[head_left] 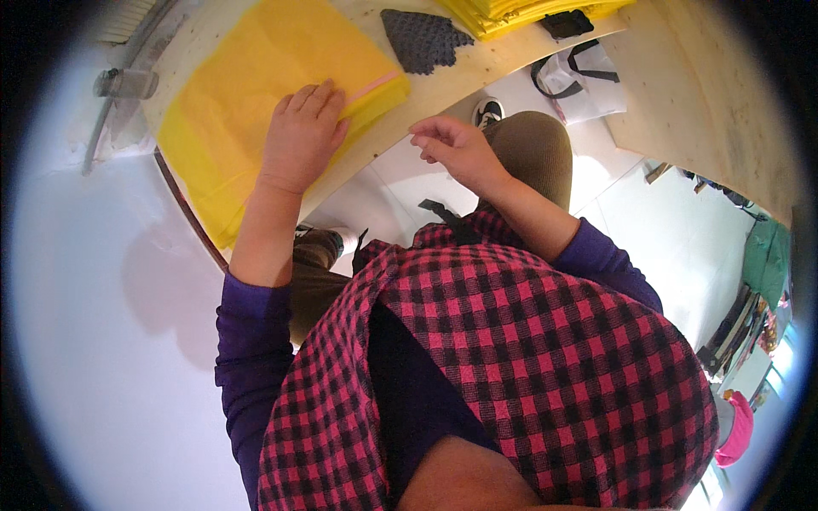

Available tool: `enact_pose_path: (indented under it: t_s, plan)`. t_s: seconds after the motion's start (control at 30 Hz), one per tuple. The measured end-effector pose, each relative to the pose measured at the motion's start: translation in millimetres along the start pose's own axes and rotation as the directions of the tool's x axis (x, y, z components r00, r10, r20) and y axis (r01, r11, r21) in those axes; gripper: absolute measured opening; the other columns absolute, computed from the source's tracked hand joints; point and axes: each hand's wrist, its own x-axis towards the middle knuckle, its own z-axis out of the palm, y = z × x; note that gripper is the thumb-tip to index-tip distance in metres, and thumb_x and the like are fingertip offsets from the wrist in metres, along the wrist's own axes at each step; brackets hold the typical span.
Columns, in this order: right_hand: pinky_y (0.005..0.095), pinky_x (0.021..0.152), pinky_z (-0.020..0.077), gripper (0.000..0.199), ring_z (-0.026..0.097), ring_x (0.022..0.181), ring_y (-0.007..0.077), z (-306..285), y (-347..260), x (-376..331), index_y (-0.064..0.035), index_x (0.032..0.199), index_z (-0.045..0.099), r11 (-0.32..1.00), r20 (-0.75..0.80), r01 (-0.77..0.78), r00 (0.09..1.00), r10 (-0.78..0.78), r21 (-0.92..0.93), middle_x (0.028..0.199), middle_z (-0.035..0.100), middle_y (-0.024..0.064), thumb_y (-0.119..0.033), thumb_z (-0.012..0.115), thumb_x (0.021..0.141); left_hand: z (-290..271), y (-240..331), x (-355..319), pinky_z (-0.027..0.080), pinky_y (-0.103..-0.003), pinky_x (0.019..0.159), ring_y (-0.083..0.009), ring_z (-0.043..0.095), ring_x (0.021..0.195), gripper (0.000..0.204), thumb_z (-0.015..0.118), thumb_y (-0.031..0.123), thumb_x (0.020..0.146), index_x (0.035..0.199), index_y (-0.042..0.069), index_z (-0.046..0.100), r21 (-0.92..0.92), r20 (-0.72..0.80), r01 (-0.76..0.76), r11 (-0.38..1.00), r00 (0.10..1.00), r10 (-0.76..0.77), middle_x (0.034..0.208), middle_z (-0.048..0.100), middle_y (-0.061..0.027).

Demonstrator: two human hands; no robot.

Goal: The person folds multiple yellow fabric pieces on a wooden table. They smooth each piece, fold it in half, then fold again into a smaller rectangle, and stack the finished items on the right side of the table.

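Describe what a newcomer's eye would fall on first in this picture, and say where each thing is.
The red-and-black checked garment stands out most, filling the lower middle of the view. Next comes the bright yellow material at the upper left on the wooden table, with the left hand on it and the right hand apart from it. To its right lies a dark grey textured cloth.
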Motion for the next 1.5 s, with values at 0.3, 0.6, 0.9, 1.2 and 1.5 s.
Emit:
enact_pose_path:
  t_s: [0.3,0.6,0.9,1.2,1.5]
  plan:
    - [0.0251,0.073,0.051,0.028,0.061,0.079,0.0115,6,0,5,0.0001,0.111,0.06,0.998,0.02,-0.058,0.998,0.058,-0.003,0.094,0.065,0.0046,-0.019,0.059,0.091,-3,1,3,0.051,-0.037,0.084,-0.0292,0.06,0.097,0.031,0.067,0.012,0.077,0.106,0.004,0.06,-0.003,-0.094,-0.021,1.0,0.995,0.021,0.11,0.062,-0.0122]
    - [0.0293,0.061,0.054,0.026,0.061,0.065,0.0161,19,-10,44,-0.0003,0.087,0.06,0.865,0.01,-0.214,0.972,0.235,0.455,0.077,0.063,0.0084,-0.026,0.06,0.091,-13,-7,9,0.052,-0.037,0.083,-0.0284,0.062,0.094,0.032,0.067,0.007,0.076,0.107,0.003,0.06,0.03,-0.195,-0.031,0.999,0.98,0.036,0.107,0.063,-0.0124]
    - [0.0281,0.052,0.0528,0.019,0.059,0.056,0.014,26,-25,53,-0.0014,0.083,0.059,0.9,-0.094,-0.163,0.971,0.218,0.404,0.072,0.063,0.0074,-0.019,0.061,0.09,-37,-18,12,0.053,-0.035,0.079,-0.0266,0.063,0.09,0.028,0.067,0.009,0.076,0.103,0.004,0.063,0.107,-0.306,0.02,0.994,0.952,0.014,0.103,0.066,-0.0111]
    - [0.0273,0.047,0.0512,0.022,0.058,0.051,0.0119,18,-30,69,0.0005,0.079,0.058,0.994,-0.195,0.0,0.981,0.021,0.108,0.065,0.061,0.0068,-0.019,0.062,0.088,-32,-17,6,0.053,-0.034,0.079,-0.0256,0.063,0.092,0.03,0.068,0.01,0.077,0.106,0.005,0.063,0.136,-0.349,0.022,0.99,0.937,0.027,0.106,0.065,-0.0087]
    - [0.0268,0.047,0.0506,0.022,0.058,0.052,0.012,16,-19,68,-0.0001,0.077,0.057,0.988,-0.156,-0.058,0.985,0.08,0.142,0.066,0.061,0.0063,-0.018,0.062,0.088,-7,-5,0,0.054,-0.034,0.078,-0.025,0.063,0.091,0.03,0.069,0.008,0.076,0.106,0.005,0.062,0.079,-0.292,-0.022,0.997,0.955,0.044,0.108,0.064,-0.0088]
